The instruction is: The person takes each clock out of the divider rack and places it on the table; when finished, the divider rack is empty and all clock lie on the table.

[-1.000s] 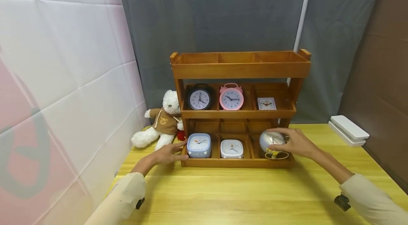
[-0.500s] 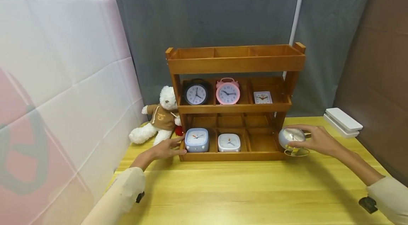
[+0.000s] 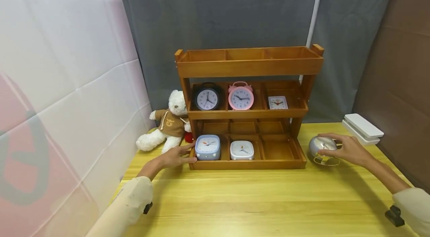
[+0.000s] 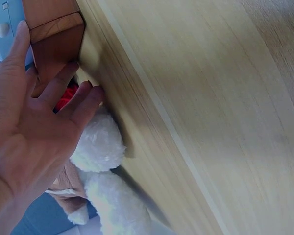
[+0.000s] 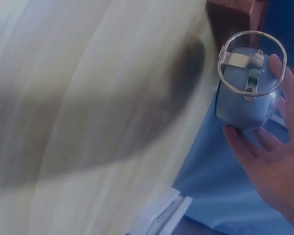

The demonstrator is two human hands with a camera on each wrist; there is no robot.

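Observation:
My right hand [image 3: 351, 150] pinches a round grey-blue alarm clock [image 3: 314, 147] just off the right end of a wooden rack [image 3: 248, 68]. In the right wrist view this clock [image 5: 237, 110] shows a metal wire ring stand, with the thumb and fingers on opposite sides of its body. My left hand [image 3: 173, 158] holds the rack's lower left corner. Its thumb lies on the front edge beside a blue square clock [image 3: 207, 148], and the fingers reach along the side panel [image 4: 59, 51]. A white clock [image 3: 242, 150] sits in the bottom tier's middle compartment.
The middle tier bears a black clock [image 3: 206, 97], a pink twin-bell clock [image 3: 240, 97] and a small white square clock [image 3: 277, 102]. A white teddy bear [image 3: 170, 123] sits left of the rack. Behind my right hand lies a white flat device [image 3: 363, 127].
My right hand has carried the round clock out of the bottom right compartment and to the right, past the rack's end. The left hand keeps its place at the corner.

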